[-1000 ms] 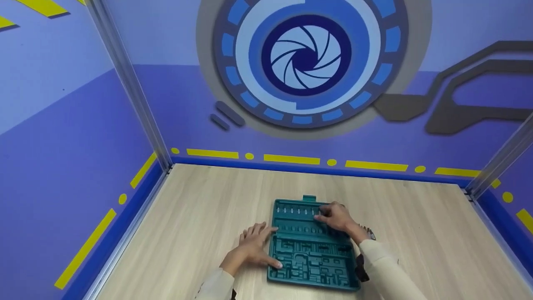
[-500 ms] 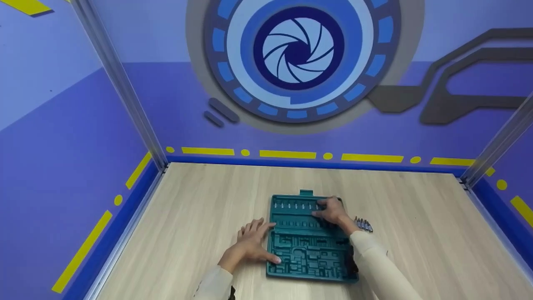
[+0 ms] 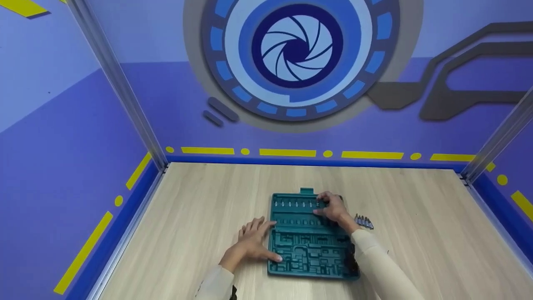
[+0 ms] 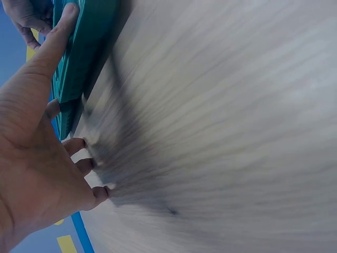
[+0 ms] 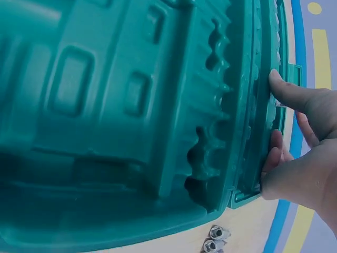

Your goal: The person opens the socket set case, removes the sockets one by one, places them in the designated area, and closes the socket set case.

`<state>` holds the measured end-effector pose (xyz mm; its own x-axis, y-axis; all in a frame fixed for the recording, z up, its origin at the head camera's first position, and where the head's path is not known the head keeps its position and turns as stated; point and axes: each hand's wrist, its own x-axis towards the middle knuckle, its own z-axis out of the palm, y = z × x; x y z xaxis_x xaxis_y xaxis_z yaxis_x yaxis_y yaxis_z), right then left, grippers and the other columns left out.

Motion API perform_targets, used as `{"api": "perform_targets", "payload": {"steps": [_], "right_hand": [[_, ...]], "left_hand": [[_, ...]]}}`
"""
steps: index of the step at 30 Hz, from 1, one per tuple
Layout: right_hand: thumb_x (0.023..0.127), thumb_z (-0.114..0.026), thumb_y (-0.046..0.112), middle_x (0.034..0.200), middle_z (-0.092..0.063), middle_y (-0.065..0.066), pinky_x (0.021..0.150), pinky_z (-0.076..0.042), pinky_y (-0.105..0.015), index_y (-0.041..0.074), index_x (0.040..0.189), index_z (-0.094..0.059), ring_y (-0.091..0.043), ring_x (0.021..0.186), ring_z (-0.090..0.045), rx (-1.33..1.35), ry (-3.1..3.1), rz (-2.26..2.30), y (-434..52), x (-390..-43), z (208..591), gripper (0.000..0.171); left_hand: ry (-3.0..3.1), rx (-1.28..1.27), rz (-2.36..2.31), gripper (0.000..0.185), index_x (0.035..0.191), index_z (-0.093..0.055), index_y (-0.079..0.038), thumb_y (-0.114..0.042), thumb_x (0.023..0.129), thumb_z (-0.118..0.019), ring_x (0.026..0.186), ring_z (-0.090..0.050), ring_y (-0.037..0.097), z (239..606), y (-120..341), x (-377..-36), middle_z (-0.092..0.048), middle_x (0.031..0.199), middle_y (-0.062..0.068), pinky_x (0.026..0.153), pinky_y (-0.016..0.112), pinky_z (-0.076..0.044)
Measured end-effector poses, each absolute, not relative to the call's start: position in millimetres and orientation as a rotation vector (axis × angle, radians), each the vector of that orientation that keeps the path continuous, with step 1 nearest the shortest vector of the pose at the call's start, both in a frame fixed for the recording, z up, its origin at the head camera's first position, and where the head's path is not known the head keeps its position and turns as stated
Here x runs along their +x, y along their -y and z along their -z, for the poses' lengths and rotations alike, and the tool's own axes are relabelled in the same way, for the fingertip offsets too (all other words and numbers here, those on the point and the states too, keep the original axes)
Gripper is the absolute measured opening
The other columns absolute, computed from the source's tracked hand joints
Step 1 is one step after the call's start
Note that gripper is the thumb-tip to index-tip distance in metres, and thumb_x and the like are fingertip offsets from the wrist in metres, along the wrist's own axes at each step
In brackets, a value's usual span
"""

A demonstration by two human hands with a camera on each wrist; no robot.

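Note:
An open green plastic tool case [image 3: 291,228] lies flat on the table, its moulded lower half nearer me. Small metal bit sockets [image 3: 296,204] stand in a row in its far half. My left hand [image 3: 252,245] is spread at the left side, thumb [image 4: 66,18] on the case's edge, other fingertips on the tabletop. At the far right of the row my right hand [image 3: 333,208] has curled fingers, with thumb and forefinger about a bit socket [image 5: 279,103], mostly hidden by the hand.
Several loose bit sockets [image 3: 364,221] lie side by side on the table [image 3: 200,208], right of the case. Blue panels [image 3: 166,104] with metal corner posts enclose the table at the back and sides. The case's latch [image 3: 307,191] points toward the back panel.
The head view has shifted slightly. My right forefinger and thumb have parted a little at the row's right end, showing a metal piece between them. My left hand stays put.

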<state>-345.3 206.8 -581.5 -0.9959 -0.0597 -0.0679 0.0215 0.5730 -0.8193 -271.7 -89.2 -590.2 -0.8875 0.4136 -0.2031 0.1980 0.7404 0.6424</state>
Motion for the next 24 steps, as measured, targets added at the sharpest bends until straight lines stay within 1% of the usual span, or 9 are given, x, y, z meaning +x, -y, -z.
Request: {"api": "perform_targets", "payload": {"steps": [3,8,10,17,21,24], "right_hand": [[0.091,-0.073,0.000,0.123,-0.067,-0.026,0.099,-0.051,-0.056,-0.006,0.115,-0.069,-0.041,0.115,-0.062,-0.087,-2.723,1.390,-209,-343,584,0.025],[0.095,-0.068,0.001,0.121,-0.070,-0.025,0.095,-0.055,-0.053,-0.006,0.117,-0.073,-0.040,0.113,-0.065,-0.104,-2.761,1.338,-207,-343,584,0.023],[0.095,-0.068,0.002,0.119,-0.072,-0.025,0.095,-0.055,-0.053,-0.005,0.116,-0.074,-0.040,0.112,-0.067,-0.104,-2.783,1.323,-206,-344,584,0.022],[0.093,-0.072,0.003,0.107,-0.076,-0.023,0.093,-0.056,-0.053,-0.004,0.105,-0.078,-0.040,0.104,-0.071,-0.048,-2.913,1.371,-206,-343,589,0.016],[0.094,-0.073,0.011,0.110,-0.076,-0.024,0.095,-0.055,-0.054,-0.005,0.107,-0.078,-0.041,0.107,-0.071,0.007,-2.931,1.455,-207,-341,590,0.021],[0.095,-0.073,0.014,0.113,-0.075,-0.025,0.095,-0.056,-0.054,-0.005,0.110,-0.076,-0.040,0.107,-0.071,0.034,-2.882,1.533,-206,-340,588,0.025]], "left_hand": [[-2.607,0.467,-0.899,0.111,0.156,-0.036,-0.024,-0.060,0.066,-0.090,0.153,-0.016,0.048,591,90,-271,-0.021,0.167,0.021,0.121,0.071,-0.009],[-2.611,0.445,-0.900,0.113,0.156,-0.036,-0.027,-0.063,0.064,-0.090,0.155,-0.013,0.047,596,92,-270,-0.019,0.169,0.019,0.122,0.071,-0.006],[-2.620,0.446,-0.901,0.114,0.156,-0.036,-0.028,-0.065,0.063,-0.090,0.154,-0.013,0.047,597,93,-271,-0.020,0.168,0.019,0.122,0.071,-0.006],[-2.606,0.470,-0.929,0.114,0.157,-0.035,-0.027,-0.066,0.064,-0.089,0.155,-0.013,0.046,606,92,-277,-0.019,0.169,0.019,0.121,0.071,-0.006],[-2.615,0.478,-0.907,0.115,0.156,-0.036,-0.025,-0.065,0.063,-0.089,0.153,-0.016,0.047,604,90,-277,-0.021,0.167,0.020,0.121,0.072,-0.007],[-2.610,0.470,-0.881,0.112,0.157,-0.035,-0.024,-0.061,0.066,-0.090,0.153,-0.016,0.047,597,92,-274,-0.021,0.167,0.021,0.121,0.072,-0.008]]}}
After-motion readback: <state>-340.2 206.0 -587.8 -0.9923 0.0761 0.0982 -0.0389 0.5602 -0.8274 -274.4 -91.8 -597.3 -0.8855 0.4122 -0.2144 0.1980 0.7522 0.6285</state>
